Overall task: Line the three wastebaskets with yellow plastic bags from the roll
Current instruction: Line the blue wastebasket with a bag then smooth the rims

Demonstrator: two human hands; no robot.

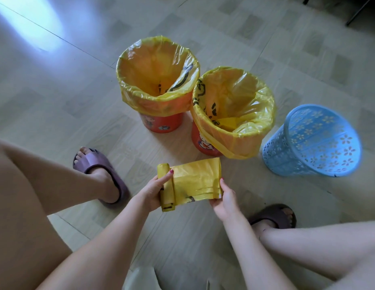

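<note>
Two hands grip yellow roll (166, 187): left hand (155, 190) rolled part, right hand (223, 197) unrolled bag end.

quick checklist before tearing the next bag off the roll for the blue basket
1. Left hand grips the roll of bags: ok.
2. Right hand pinches the free end of the unrolled bag: ok.
3. Perforation between bag and roll located: cannot tell, no tear line visible.
4. Blue basket upright, unlined and within view: ok.
5. Far orange basket already lined, bag folded over the rim: ok.
6. Near orange basket already lined: ok, though its bag hangs loosely on the near side.
</note>
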